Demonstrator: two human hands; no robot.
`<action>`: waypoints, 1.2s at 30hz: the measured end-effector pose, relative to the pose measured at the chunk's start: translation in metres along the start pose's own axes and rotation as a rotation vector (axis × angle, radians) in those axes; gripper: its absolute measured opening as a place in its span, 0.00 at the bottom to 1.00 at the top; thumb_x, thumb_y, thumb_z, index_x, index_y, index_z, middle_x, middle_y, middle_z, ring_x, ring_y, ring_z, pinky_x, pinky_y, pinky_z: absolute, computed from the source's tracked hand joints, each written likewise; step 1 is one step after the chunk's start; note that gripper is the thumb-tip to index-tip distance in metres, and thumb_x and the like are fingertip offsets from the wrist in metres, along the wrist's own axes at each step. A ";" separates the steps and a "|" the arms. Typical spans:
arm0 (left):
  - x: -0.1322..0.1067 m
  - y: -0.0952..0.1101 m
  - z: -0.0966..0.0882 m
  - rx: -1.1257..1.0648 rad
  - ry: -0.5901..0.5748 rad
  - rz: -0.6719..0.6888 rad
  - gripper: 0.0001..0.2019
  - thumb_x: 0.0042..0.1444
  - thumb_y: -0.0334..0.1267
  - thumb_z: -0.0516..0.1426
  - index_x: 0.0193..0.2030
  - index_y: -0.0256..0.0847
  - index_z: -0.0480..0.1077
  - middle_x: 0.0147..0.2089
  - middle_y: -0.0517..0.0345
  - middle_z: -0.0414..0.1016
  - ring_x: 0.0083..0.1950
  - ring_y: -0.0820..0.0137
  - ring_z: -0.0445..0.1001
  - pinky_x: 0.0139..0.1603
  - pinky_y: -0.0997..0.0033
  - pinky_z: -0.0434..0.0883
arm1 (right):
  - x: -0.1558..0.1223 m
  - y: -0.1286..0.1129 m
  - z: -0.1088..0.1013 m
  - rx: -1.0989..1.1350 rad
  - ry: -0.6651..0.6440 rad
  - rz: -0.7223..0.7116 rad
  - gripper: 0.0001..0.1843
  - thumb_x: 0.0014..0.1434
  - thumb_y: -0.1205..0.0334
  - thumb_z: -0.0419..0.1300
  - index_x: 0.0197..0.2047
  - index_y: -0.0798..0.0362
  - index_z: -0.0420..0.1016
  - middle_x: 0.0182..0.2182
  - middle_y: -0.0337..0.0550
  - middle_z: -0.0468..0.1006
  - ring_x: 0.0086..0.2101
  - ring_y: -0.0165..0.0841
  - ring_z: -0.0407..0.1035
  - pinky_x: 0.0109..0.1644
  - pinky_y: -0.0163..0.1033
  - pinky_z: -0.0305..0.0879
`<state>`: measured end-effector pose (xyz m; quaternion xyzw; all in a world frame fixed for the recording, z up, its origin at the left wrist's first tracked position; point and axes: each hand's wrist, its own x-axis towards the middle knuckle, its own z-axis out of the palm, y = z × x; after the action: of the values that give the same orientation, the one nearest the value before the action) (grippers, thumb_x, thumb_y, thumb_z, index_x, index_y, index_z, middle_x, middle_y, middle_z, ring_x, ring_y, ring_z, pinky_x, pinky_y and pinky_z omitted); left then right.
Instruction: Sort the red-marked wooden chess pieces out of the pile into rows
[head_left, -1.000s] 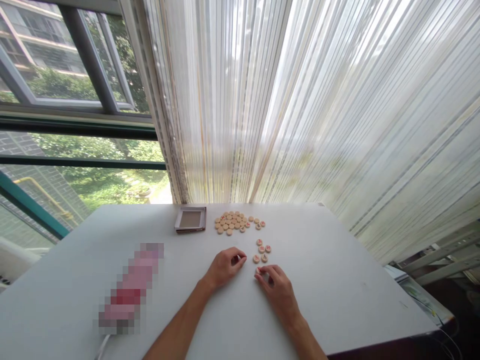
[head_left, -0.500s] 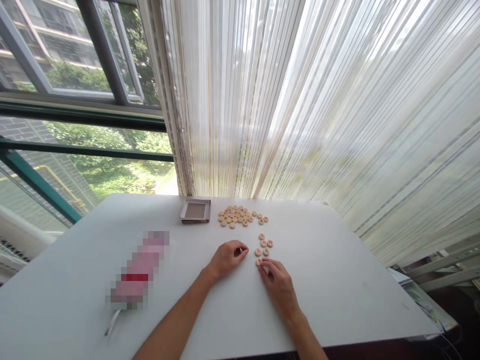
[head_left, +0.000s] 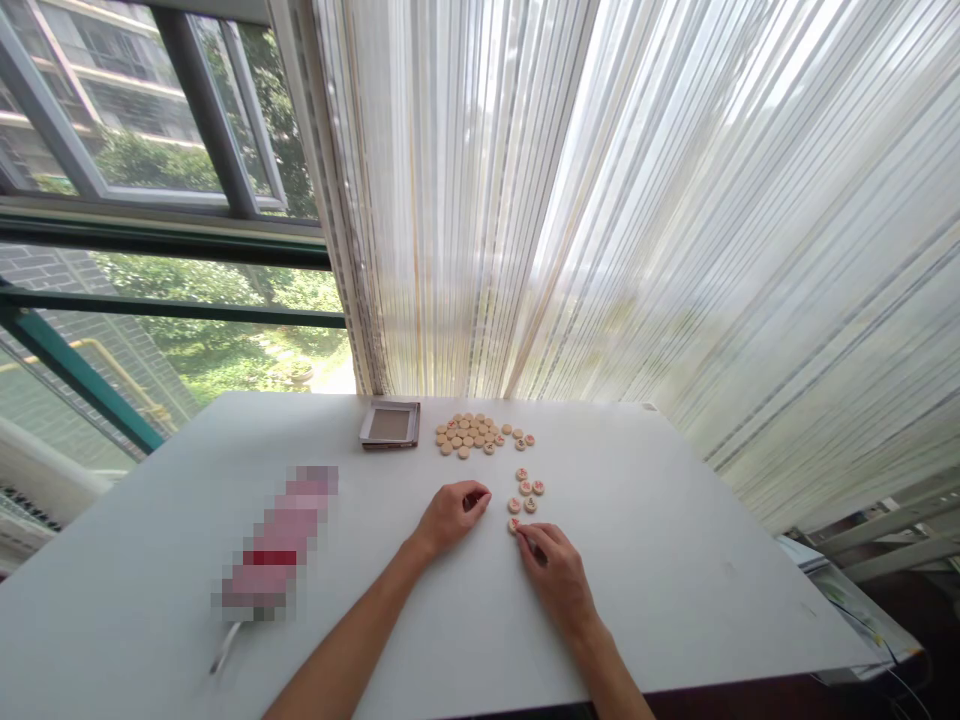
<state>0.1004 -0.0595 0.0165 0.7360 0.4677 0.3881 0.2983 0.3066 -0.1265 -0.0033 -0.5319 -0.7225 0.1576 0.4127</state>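
Observation:
My left hand (head_left: pixel 450 515) rests on the white table (head_left: pixel 675 560) with its fingers curled into a loose fist; whether it holds anything is hidden. My right hand (head_left: pixel 553 572) lies to its right, fingertips pinching a round wooden chess piece with a red mark (head_left: pixel 514 524) flat on the table. Just beyond it lies a small cluster of several similar pieces (head_left: pixel 528 488). Farther back sits a larger pile of pale wooden pieces (head_left: pixel 472 435).
A small shallow box with a dark rim (head_left: pixel 390 424) lies left of the pile. A blurred pink and red object (head_left: pixel 279 540) lies on the table's left side. A striped sheer curtain (head_left: pixel 600 200) hangs behind the table, with a window (head_left: pixel 150 200) at the left.
My right hand has slid the piece a little farther from me, toward the small cluster. My left hand stays curled in place. The view has shifted slightly.

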 end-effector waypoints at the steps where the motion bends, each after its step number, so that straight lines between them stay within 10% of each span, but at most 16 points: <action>1: -0.001 0.000 0.000 0.001 0.006 0.002 0.12 0.60 0.43 0.54 0.38 0.40 0.77 0.32 0.56 0.79 0.31 0.69 0.74 0.36 0.72 0.70 | 0.000 0.000 0.000 -0.002 -0.004 -0.001 0.15 0.66 0.54 0.53 0.46 0.47 0.79 0.39 0.48 0.77 0.37 0.38 0.73 0.44 0.43 0.72; 10: -0.004 0.003 -0.002 0.004 0.013 0.019 0.12 0.61 0.41 0.53 0.38 0.41 0.77 0.32 0.57 0.79 0.31 0.69 0.74 0.36 0.73 0.69 | -0.001 0.007 0.001 -0.036 -0.048 -0.083 0.15 0.65 0.61 0.54 0.51 0.43 0.77 0.51 0.47 0.75 0.44 0.40 0.73 0.49 0.46 0.72; 24: -0.003 -0.005 -0.002 -0.029 0.005 -0.001 0.12 0.60 0.42 0.54 0.38 0.39 0.77 0.31 0.57 0.78 0.31 0.70 0.73 0.34 0.74 0.69 | -0.002 0.013 0.005 0.003 0.004 -0.063 0.14 0.65 0.62 0.54 0.50 0.46 0.77 0.43 0.47 0.77 0.42 0.39 0.73 0.50 0.44 0.72; 36: -0.004 -0.007 -0.002 -0.042 0.013 -0.006 0.13 0.61 0.42 0.53 0.38 0.39 0.77 0.31 0.57 0.78 0.31 0.70 0.73 0.34 0.74 0.69 | 0.018 0.006 -0.015 -0.010 0.115 0.056 0.14 0.66 0.58 0.52 0.50 0.49 0.74 0.43 0.46 0.75 0.28 0.30 0.68 0.33 0.37 0.70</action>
<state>0.0947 -0.0601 0.0111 0.7255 0.4635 0.4019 0.3118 0.3199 -0.1117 0.0097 -0.5619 -0.6833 0.1349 0.4462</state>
